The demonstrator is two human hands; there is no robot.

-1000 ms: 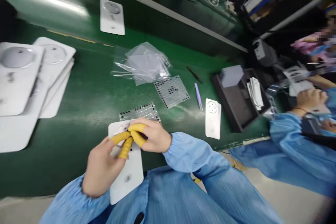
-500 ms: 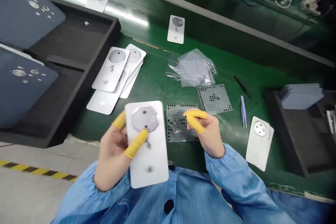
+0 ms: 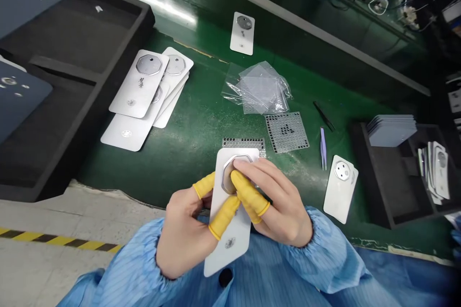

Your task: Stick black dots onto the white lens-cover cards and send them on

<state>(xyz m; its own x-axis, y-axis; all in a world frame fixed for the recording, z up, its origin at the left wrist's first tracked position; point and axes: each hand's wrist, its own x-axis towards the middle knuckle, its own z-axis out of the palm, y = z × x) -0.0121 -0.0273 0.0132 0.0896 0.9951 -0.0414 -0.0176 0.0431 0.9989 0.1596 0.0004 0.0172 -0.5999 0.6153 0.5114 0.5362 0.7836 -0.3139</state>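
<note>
Here, in the head view, the left hand (image 3: 190, 232) is clamped on a white panel (image 3: 237, 232), held at the near edge of the green table (image 3: 201, 120), partly hiding a dotted sheet (image 3: 237, 142). The right hand (image 3: 281, 211) has its yellow-covered fingers (image 3: 248, 192) bunched together at the panel's eight-sided disc (image 3: 226, 180); whether they pinch anything, I cannot tell. Purple tweezers (image 3: 323, 146) lie off to the right.

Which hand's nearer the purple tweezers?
Right. The right hand is at the held white panel, down and left of the purple tweezers; the left hand is farther left, gripping that panel's edge.
</note>
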